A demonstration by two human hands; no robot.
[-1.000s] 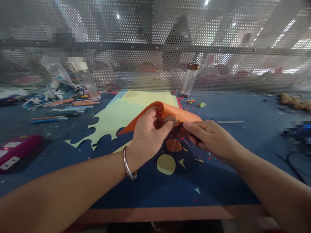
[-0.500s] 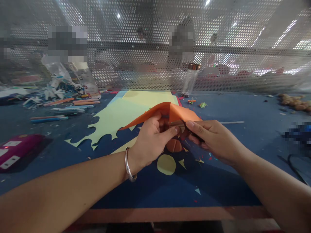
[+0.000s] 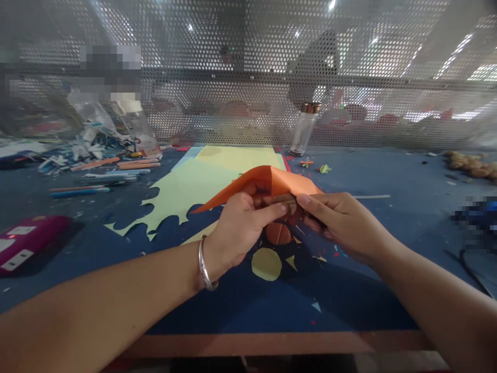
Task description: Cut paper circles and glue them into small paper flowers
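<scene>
Above the table, my left hand [image 3: 240, 220], with a silver bangle on its wrist, is closed on a folded sheet of orange paper [image 3: 291, 178]. Its thumb presses a brownish round piece [image 3: 285, 201] against the sheet. My right hand [image 3: 330, 212] is closed at the right side of the paper, around a thin dark tool that looks like scissors, mostly hidden by the fingers. Beneath the hands lie a brown disc [image 3: 278, 233] with a line across it and a pale yellow paper circle [image 3: 266, 264].
Pale green paper [image 3: 182, 186] with scalloped cut edges lies left of centre. Paper scraps [image 3: 292, 262] dot the blue table. Farther off stand a clear bottle [image 3: 303, 129] and a perforated metal screen [image 3: 240, 119]. Pens [image 3: 81, 192] and a purple box [image 3: 33, 241] are at left.
Both hands stay nearly in place on the orange paper. The paper's left tip has dipped slightly. Behind the screen, a dark shape has shifted.
</scene>
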